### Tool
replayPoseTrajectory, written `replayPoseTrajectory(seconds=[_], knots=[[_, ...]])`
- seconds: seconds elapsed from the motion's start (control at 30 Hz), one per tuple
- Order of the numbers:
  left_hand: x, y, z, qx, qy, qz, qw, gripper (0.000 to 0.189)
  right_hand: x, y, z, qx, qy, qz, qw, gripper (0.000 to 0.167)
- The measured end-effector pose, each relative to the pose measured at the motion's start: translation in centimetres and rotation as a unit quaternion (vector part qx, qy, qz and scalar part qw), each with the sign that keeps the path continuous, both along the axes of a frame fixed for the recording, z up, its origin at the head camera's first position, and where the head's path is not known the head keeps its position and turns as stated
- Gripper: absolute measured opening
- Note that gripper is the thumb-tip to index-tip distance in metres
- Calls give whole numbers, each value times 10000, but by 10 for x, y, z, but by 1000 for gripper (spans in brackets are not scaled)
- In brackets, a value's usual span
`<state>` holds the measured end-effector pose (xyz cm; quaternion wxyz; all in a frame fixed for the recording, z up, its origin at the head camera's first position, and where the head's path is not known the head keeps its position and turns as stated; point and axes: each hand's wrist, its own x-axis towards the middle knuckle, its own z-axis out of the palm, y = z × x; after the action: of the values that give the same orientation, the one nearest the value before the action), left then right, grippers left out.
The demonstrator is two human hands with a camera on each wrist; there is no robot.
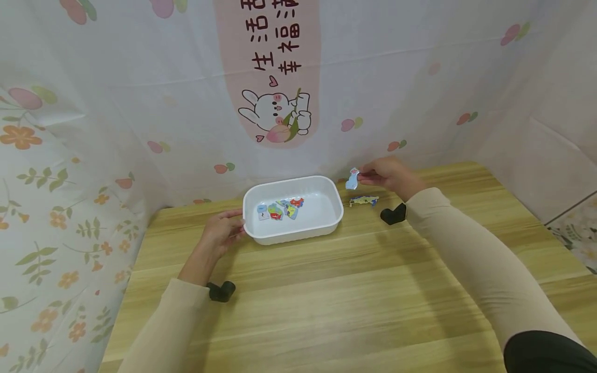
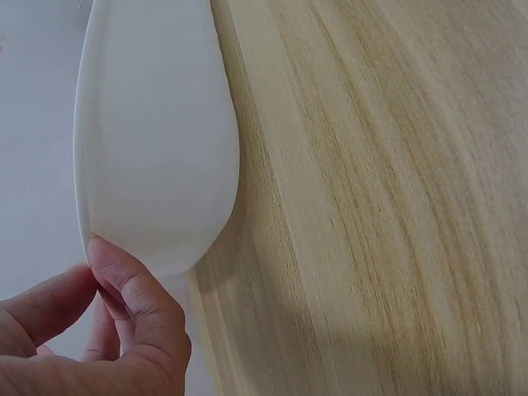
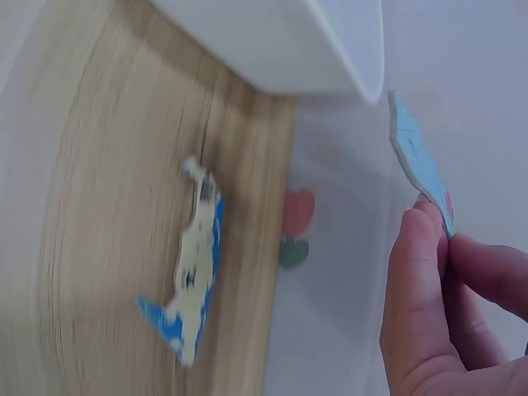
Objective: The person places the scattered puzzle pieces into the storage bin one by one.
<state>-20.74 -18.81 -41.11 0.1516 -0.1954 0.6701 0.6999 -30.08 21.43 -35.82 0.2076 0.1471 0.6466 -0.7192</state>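
Near tray (image 1: 322, 210) | right hand (image 1: 389, 175) pinches blue piece (image 1: 352, 181) | long axis tilted trayward

Right grip (image 1: 391, 175) pinches pale-blue piece (image 1: 352, 181); yellow piece (image 1: 364, 200) below that grip on worktop (image 1: 298, 300). Left grip (image 1: 221, 231) holds white tray (image 1: 323, 208).

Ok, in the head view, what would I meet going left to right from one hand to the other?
Left hand at the tray's left end → white tray → light-blue piece → right hand, which pinches that piece.
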Motion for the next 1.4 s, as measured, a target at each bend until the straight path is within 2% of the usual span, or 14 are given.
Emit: replayPoseTrajectory(seconds=[0.33,0.5,0.7,0.97,1.23,1.4], knots=[[2,-2,-3,10,36,-86,10000,42,1,-34,-4,-183,-154,-102,9997,6],[0,-2,-2,-22,71,-71,9999,41,1,-48,-5,-183,-147,-93,9997,13],[1,-2,-1,-62,21,-46,10000,41,0,-64,-7,27,-197,15,9998,7],[0,-1,-1,4,56,-87,9999,42,1,-83,-9,530,-305,-6,9981,9],[0,-1,1,44,104,-82,9999,44,-2,-101,-17,803,-468,-36,9957,23],[1,-2,0,93,114,-84,9999,43,-2,-110,-23,1057,-422,88,9935,24]])
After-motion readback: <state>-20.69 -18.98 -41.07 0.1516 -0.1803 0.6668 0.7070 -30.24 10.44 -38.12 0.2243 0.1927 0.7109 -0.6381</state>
